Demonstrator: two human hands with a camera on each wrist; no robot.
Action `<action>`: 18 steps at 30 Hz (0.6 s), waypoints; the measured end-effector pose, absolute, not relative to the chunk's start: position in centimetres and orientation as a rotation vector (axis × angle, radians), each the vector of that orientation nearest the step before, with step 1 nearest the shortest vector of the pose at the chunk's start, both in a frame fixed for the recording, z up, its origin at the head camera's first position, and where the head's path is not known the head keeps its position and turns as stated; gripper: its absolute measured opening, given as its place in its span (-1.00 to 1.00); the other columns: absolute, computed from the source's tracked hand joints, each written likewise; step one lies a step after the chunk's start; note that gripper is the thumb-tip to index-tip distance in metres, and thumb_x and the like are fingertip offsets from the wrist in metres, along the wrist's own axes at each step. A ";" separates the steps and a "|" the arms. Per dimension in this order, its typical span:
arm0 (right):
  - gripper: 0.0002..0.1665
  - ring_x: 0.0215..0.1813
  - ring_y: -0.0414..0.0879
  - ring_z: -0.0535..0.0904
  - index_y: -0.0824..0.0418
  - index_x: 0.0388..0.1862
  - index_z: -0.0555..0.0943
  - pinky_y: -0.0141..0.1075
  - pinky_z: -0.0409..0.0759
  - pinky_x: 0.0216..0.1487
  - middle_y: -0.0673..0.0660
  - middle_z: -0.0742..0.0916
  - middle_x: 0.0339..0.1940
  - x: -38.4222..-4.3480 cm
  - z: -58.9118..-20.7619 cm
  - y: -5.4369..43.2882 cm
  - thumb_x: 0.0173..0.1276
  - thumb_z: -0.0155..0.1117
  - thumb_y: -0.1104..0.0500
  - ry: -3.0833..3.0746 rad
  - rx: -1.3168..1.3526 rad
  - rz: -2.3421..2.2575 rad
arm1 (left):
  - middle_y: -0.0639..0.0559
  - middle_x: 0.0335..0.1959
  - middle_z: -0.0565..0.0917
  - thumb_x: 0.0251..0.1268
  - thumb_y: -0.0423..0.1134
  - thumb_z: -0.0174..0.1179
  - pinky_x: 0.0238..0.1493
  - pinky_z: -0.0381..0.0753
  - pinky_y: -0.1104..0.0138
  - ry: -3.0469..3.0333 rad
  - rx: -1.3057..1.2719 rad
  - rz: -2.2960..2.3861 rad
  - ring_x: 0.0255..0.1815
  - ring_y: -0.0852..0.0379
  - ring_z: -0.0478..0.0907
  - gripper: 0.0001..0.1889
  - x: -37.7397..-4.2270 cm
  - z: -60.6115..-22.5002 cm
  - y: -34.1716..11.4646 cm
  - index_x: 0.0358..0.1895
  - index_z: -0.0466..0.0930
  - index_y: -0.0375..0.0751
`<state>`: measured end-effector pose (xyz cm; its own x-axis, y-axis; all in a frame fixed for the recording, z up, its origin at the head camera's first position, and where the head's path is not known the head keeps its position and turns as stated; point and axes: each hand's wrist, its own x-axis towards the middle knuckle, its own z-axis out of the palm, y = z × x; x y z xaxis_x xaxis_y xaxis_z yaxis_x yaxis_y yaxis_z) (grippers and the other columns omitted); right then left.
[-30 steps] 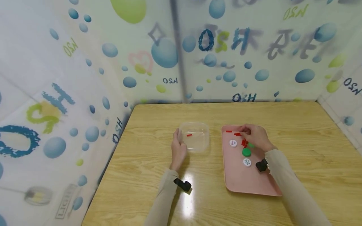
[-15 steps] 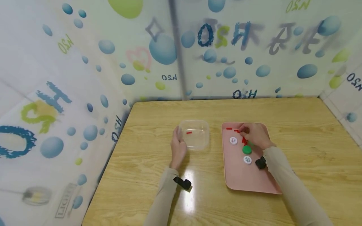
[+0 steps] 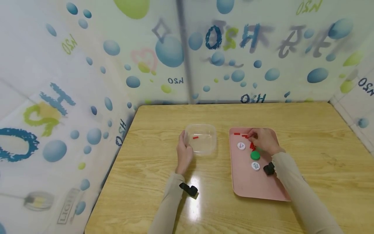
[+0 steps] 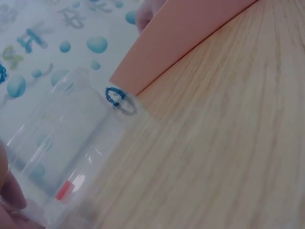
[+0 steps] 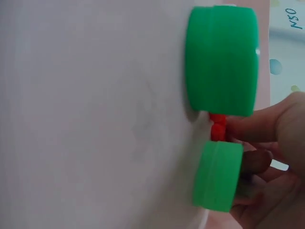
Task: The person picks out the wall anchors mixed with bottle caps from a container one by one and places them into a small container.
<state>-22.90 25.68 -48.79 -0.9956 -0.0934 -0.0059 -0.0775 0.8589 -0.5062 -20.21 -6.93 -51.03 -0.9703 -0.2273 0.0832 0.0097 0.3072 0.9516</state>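
Observation:
On the left, my left hand [image 3: 184, 156] grips the near-left side of a clear plastic container [image 3: 208, 150], with its thumb and fingers at the wall. One small red stick [image 3: 195, 137] lies inside. Over the upper part of the pink tray [image 3: 248, 190], my right hand [image 3: 264, 141] has thumb and fingers curled together at the tip of a red stick [image 3: 244, 136], which it pinches. A few more red sticks [image 3: 252, 146] lie below its fingers. In the right wrist view, two green bottle caps [image 5: 221, 59] partly hide the fingertips and the red pieces [image 5: 218, 131].
Also in the tray are two white caps with printed marks, an upper cap [image 3: 241, 146] and a lower cap [image 3: 255, 166], plus a lone red stick [image 3: 237, 134] near the far-left corner. A wooden table [image 3: 140, 182] carries everything. Printed walls [image 3: 163, 91] stand behind and left.
My right hand's fingertips have shifted slightly at the red sticks, which have moved a little. The left hand and container stay in place. The head view has tilted slightly.

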 end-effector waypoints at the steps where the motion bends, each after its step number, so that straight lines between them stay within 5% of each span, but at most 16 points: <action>1: -0.87 -0.15 0.04 0.55 0.19 -0.14 0.73 -0.18 0.62 -0.09 0.17 0.76 -0.17 -22.9 -48.7 25.7 0.35 0.39 0.22 2.995 -0.131 -0.821 | -0.21 0.54 0.32 0.25 -0.57 -0.18 0.55 0.23 0.00 -2.370 0.199 -1.724 0.56 -0.14 0.24 -0.29 -20.2 -51.0 -7.0 0.54 0.21 -0.24; 18: -0.71 -0.23 0.02 0.54 0.25 0.08 0.66 -0.30 0.58 -0.24 0.25 0.72 -0.12 -22.5 -47.1 25.3 0.46 0.27 0.16 2.877 -0.162 -1.039 | -0.26 0.50 0.37 0.23 -0.57 -0.17 0.53 0.25 -0.05 -2.354 0.209 -1.695 0.52 -0.20 0.28 -0.31 -20.0 -51.2 -7.0 0.51 0.25 -0.28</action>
<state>-22.46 25.33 -47.06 -0.9914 -0.1257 -0.0375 -0.0728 0.7649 -0.6400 -20.01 -6.95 -51.17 -0.9627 -0.2496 0.1047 0.0202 0.3194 0.9474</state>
